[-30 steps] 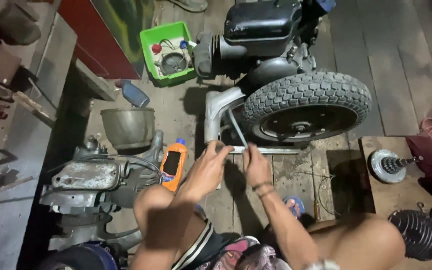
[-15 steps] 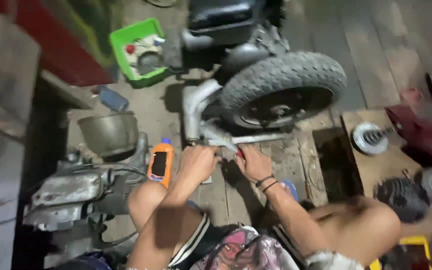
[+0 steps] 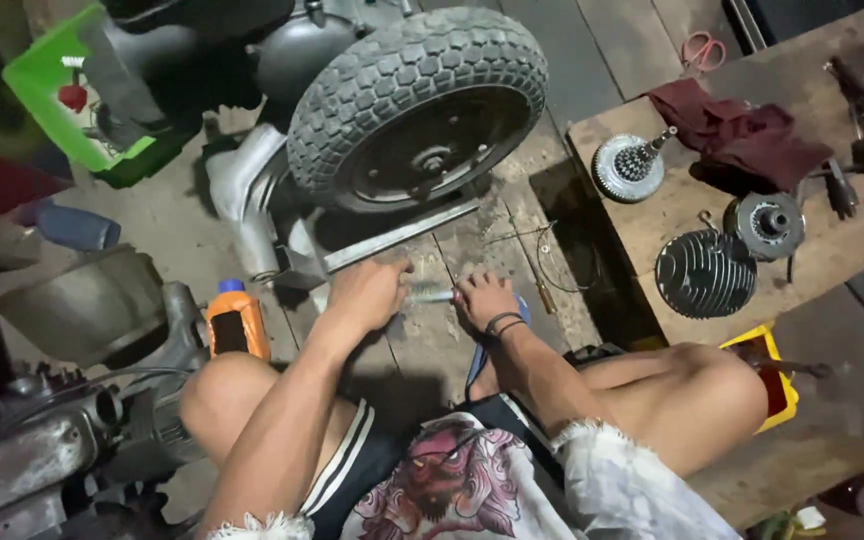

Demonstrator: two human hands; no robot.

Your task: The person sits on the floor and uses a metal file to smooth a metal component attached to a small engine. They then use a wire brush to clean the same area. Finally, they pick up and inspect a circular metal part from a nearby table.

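**Head view: both hands on a small metal part beneath the scooter wheel**

Head camera looks down on a person squatting on a plank floor. At twelve o'clock stands the biggest thing, a knobby tyre on its dark hub, still mounted to the grey scooter body, with a flat metal bar lying under it. By that evidence the machine is well stripped: a finned cylinder, a clutch-like round part and a toothed gear assembly already sit off it on a wooden bench at two o'clock, beside a dark red rag. An engine block lies at eight o'clock. What remains cannot be judged beyond the piece in hand.

At the centre, the left hand is closed round one end of a short silvery ribbed part; the right hand, wristbands on, pinches the other end, just below the bar.

Packages: a green plastic tray at ten o'clock holding small parts, a yellow tub at four o'clock, and an orange bottle with a blue cap and a dark label at nine o'clock.
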